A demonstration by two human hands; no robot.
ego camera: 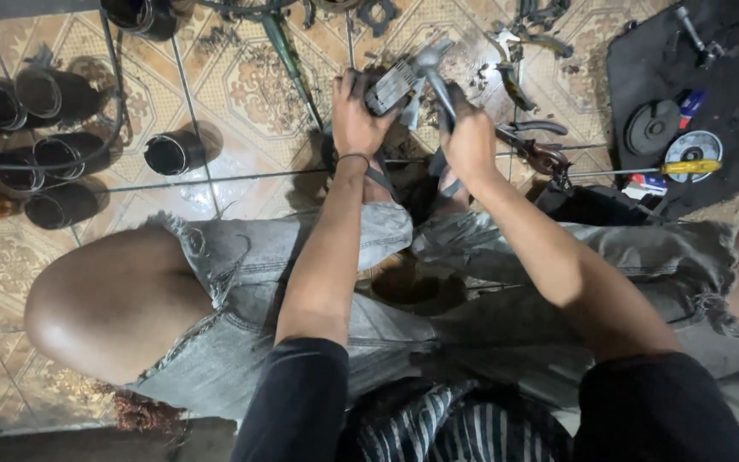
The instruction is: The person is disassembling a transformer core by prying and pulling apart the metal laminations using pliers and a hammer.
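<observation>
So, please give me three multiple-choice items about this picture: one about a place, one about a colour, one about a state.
1. Where do the dark pipe pieces lie?
A. on the tiled floor at picture left
B. on the black mat
C. on the person's lap

2. What colour is the handle of the tool lying beside the discs on the black mat?
A. green
B. yellow
C. white

3. How is the left hand?
A. open and flat on the floor
B. resting on the knee
C. closed around a grey metal part

Answers:
1 A: they lie on the patterned tiles, far from the mat.
2 B: the handle is bright yellow.
3 C: its fingers wrap the part, while the right hand grips a hammer.
</observation>
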